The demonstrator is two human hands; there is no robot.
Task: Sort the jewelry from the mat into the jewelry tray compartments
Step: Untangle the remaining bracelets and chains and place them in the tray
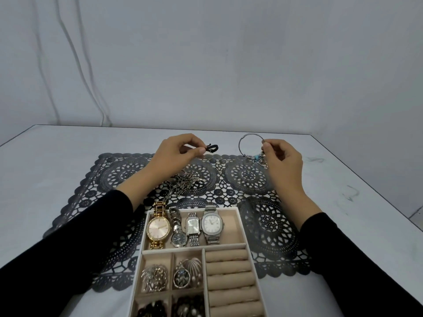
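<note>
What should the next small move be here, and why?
Probably draw the right hand back and lower the bangle into the tray's far compartment, in the bare space right of the watches. Both hands already pinch a piece above the mat: the right the bangle, the left hand a small black piece. The small compartments in view already hold pieces.

Nothing here can be read. Four watches lie in the far compartment of the tray (229,209), below the left hand (174,154) and right hand (282,161) and nearer to me. The gold watch (158,227), small dark-faced watch (178,236), rectangular silver watch (193,225) and white-faced watch (211,223) show only faint marks on their dials, too small and blurred to give a brand or a number.
</note>
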